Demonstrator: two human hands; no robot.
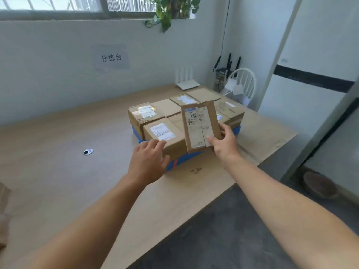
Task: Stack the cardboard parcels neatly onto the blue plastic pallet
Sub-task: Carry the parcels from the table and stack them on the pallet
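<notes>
Several brown cardboard parcels with white labels lie side by side on the blue plastic pallet (182, 160) on the wooden table. My right hand (223, 142) grips a flat cardboard parcel (200, 125) by its lower right corner, tilted up on edge above the front right of the layer, its label facing me. My left hand (147, 162) rests with relaxed fingers against the near corner of the front left parcel (165, 136). Behind that one sits a taller taped parcel (143, 113). The pallet shows only as blue edges under the boxes.
The wooden table (58, 162) has a cable hole (88, 151) at the left. A white router (187, 83) stands by the back wall. A white chair (242, 82) with clutter sits behind the table's right end. Dark floor lies right of the table edge.
</notes>
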